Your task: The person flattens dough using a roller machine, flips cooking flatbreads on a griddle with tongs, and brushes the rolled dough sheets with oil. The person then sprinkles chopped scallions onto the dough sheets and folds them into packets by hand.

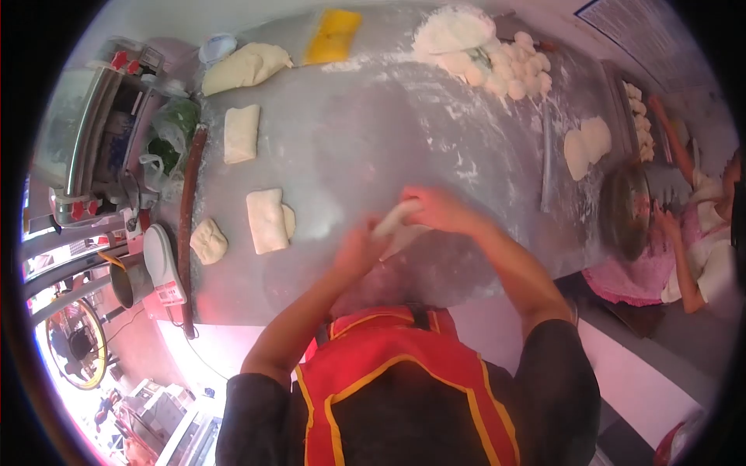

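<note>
Near the front of the metal table, a pale piece of dough [398, 220] is stretched between my two hands, its top edge rolled or folded over. My left hand [360, 250] has its fingers closed on the lower left end. At the upper right end, my right hand [435, 210] grips the dough with bent fingers. A thin flap of it hangs below the fold. To the left lie a folded dough slab [266, 221], a second folded slab [242, 133] and a small dough lump [209, 241].
The metal table [350, 147] carries a large dough mass [247, 68], a yellow scraper [332, 36], a flour heap [454, 29] and several dough balls [513, 70]. A long wooden stick [191, 186] and a scale [163, 264] line the left edge. A co-worker [695, 233] stands right, beside a round pan [626, 210].
</note>
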### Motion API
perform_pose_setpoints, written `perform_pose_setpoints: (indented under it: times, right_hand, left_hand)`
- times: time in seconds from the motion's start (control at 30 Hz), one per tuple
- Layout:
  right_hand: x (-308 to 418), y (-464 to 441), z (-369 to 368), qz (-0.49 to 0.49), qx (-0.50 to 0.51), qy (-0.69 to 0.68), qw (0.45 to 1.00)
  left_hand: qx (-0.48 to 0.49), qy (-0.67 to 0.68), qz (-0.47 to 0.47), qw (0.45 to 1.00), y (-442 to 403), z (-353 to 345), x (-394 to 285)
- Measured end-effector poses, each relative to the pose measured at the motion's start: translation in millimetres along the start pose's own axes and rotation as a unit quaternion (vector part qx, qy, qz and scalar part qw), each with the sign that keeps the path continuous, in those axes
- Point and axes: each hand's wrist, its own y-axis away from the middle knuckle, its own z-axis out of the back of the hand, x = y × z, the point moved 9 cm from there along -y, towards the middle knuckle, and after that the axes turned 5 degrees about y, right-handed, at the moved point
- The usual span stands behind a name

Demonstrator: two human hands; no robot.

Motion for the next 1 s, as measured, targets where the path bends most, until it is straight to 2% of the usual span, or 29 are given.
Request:
perform_pose_setpoints:
  times: [0.1, 0.2, 0.27, 0.33, 0.43, 0.53, 0.63, 0.73, 0.83, 0.93, 1.0]
  right_hand:
    - [52, -36, 26, 0.103, -0.120, -0.024, 0.987]
    - [31, -78, 51, 0.194, -0.384, 0.092, 0.898]
    - [-13, -112, 93, 0.105, -0.423, 0.107, 0.893]
    - [-32, -125, 149, 0.078, -0.492, 0.146, 0.855]
    - [-52, -164, 210, 0.017, -0.500, 0.190, 0.845]
    - [-56, -195, 217, -0.108, -0.418, 0.265, 0.862]
    - [-38, -195, 157, 0.043, -0.448, 0.306, 0.839]
    - [-14, -150, 135, 0.146, -0.335, 0.101, 0.925]
    - [-43, -130, 150, 0.039, -0.466, 0.221, 0.856]
    - [-37, -170, 137, -0.016, -0.434, 0.221, 0.873]
    - [-1, -179, 81, 0.106, -0.347, 0.258, 0.895]
  left_hand:
    - [-0.185, 0.123, -0.051, 0.974, -3, 71, -4]
    - [-0.216, 0.158, 0.026, 0.963, -7, 110, 25]
    - [-0.197, 0.257, 0.032, 0.946, -12, 116, 65]
    - [-0.189, 0.319, 0.034, 0.928, -12, 110, 84]
    - [-0.201, 0.343, 0.033, 0.917, -9, 107, 89]
    - [-0.207, 0.348, 0.046, 0.913, -11, 110, 80]
    - [-0.192, 0.355, 0.055, 0.913, -10, 111, 76]
    - [-0.191, 0.334, 0.048, 0.922, -12, 113, 84]
    - [-0.200, 0.297, 0.038, 0.933, -8, 114, 83]
    - [-0.192, 0.310, 0.047, 0.930, -9, 111, 81]
    - [-0.183, 0.364, 0.041, 0.912, -10, 107, 93]
